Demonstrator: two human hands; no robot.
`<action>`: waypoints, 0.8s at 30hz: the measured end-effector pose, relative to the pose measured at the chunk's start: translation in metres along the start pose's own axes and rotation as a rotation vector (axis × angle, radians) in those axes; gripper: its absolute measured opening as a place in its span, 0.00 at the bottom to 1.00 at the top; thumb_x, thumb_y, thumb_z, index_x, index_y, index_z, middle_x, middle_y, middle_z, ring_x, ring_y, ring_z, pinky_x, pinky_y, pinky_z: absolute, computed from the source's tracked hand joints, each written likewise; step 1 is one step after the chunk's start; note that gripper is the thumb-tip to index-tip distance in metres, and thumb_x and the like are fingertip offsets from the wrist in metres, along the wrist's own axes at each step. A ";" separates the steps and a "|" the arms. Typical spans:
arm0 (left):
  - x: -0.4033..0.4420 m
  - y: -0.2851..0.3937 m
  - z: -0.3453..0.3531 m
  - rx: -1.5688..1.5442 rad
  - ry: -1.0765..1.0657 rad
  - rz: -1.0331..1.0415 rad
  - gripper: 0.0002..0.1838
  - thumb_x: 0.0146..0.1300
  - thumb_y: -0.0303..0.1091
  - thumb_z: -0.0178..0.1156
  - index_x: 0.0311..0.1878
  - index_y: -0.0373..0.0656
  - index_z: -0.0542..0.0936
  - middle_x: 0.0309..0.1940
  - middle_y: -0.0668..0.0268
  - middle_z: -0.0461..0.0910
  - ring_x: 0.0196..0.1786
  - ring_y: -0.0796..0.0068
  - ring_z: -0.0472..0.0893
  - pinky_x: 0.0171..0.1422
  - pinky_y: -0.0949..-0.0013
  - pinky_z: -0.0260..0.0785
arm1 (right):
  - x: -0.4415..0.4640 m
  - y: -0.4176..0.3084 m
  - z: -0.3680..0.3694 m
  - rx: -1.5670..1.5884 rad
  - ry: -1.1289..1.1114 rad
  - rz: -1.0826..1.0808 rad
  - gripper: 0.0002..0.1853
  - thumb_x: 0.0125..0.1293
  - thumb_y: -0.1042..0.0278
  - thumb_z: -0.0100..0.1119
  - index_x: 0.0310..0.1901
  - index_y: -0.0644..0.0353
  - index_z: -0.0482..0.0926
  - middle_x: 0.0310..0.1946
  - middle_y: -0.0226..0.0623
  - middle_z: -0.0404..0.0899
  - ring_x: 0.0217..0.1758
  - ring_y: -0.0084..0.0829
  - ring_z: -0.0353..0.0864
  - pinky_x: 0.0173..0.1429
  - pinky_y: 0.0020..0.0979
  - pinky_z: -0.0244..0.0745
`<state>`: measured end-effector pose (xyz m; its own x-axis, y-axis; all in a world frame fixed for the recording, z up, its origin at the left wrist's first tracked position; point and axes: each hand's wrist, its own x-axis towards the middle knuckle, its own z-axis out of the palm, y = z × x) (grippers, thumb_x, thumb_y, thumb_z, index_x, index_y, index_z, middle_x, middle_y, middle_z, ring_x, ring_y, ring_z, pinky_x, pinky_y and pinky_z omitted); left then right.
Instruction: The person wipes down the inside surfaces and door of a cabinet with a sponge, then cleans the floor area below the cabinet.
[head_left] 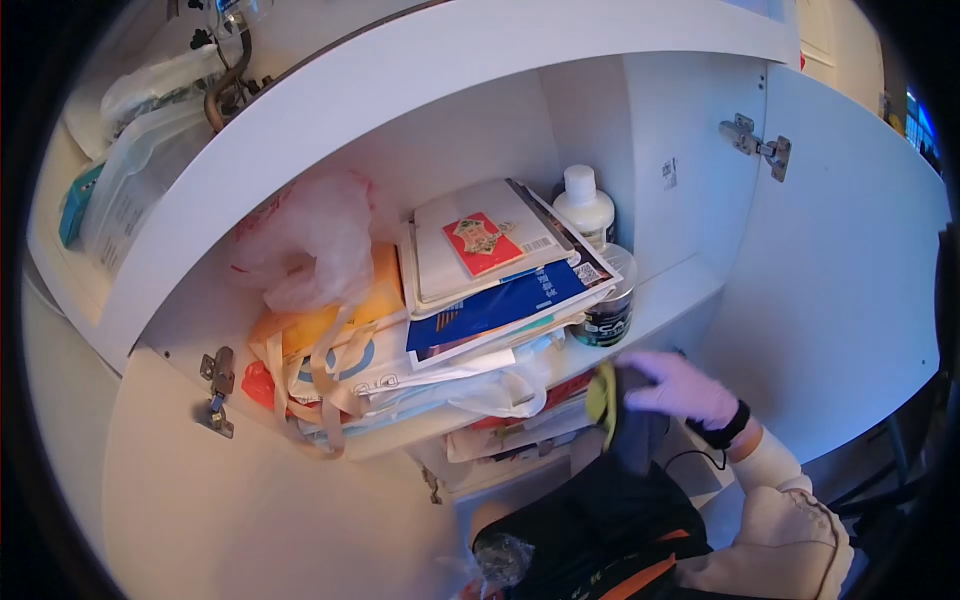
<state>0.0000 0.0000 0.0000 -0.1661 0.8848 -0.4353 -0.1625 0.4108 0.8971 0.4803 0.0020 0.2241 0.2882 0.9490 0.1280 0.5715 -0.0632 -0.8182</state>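
Observation:
My right hand (690,388), in a thin purple glove with a black band at the wrist, is at the cabinet's shelf edge. Its fingers are closed on a soft grey and yellow-green cloth (602,398), which hangs in front of the lower compartment. Near the bottom edge lies a crumpled clear plastic piece (504,558) against dark clothing. What may be part of my left hand (472,590) shows beside that plastic; its fingers are not visible. On the shelf, closest to my right hand, stands a black-labelled tub (606,322).
Both cabinet doors stand open, the right door (830,260) beside my arm. The shelf bears stacked booklets (490,310) with a red card (482,243), a white-capped bottle (584,205), and a pinkish plastic bag (315,235). More papers (520,435) lie below. A clear bin (150,175) sits on top.

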 end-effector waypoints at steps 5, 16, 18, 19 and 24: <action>0.005 -0.001 0.016 -0.077 0.033 0.018 0.22 0.67 0.24 0.59 0.63 0.36 0.73 0.58 0.55 0.76 0.55 0.57 0.80 0.56 0.57 0.77 | 0.015 0.031 -0.045 -0.233 0.609 0.082 0.24 0.58 0.72 0.61 0.59 0.57 0.77 0.51 0.49 0.82 0.54 0.51 0.81 0.60 0.43 0.76; -0.004 0.008 0.028 -0.309 0.075 -0.064 0.18 0.73 0.37 0.52 0.61 0.42 0.75 0.53 0.59 0.79 0.51 0.63 0.79 0.53 0.58 0.76 | -0.012 -0.014 -0.099 -0.502 -0.145 -0.211 0.25 0.57 0.75 0.60 0.59 0.53 0.79 0.52 0.47 0.81 0.51 0.48 0.82 0.60 0.40 0.77; -0.005 0.009 0.026 -0.330 0.071 -0.031 0.18 0.73 0.36 0.52 0.62 0.42 0.75 0.53 0.59 0.79 0.51 0.64 0.79 0.53 0.58 0.76 | -0.018 -0.068 -0.118 -0.396 -0.165 -0.212 0.26 0.57 0.74 0.62 0.61 0.55 0.78 0.53 0.46 0.82 0.55 0.45 0.82 0.62 0.37 0.76; -0.004 0.010 0.023 -0.331 0.082 -0.072 0.18 0.73 0.34 0.52 0.63 0.43 0.75 0.54 0.60 0.79 0.50 0.65 0.79 0.52 0.60 0.77 | -0.019 -0.092 -0.129 -0.387 -0.134 -0.243 0.26 0.56 0.73 0.64 0.60 0.57 0.78 0.53 0.45 0.82 0.55 0.43 0.83 0.62 0.37 0.76; 0.014 -0.021 -0.004 -0.314 0.091 -0.039 0.18 0.73 0.30 0.51 0.63 0.44 0.74 0.53 0.61 0.79 0.48 0.67 0.80 0.47 0.65 0.77 | 0.003 -0.184 -0.139 0.022 0.048 -0.475 0.24 0.51 0.73 0.67 0.53 0.62 0.77 0.48 0.40 0.82 0.51 0.33 0.84 0.58 0.34 0.80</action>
<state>-0.0031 0.0025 -0.0252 -0.2375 0.8409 -0.4862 -0.4602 0.3434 0.8187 0.4823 -0.0269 0.4530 0.0348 0.8560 0.5159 0.6327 0.3807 -0.6743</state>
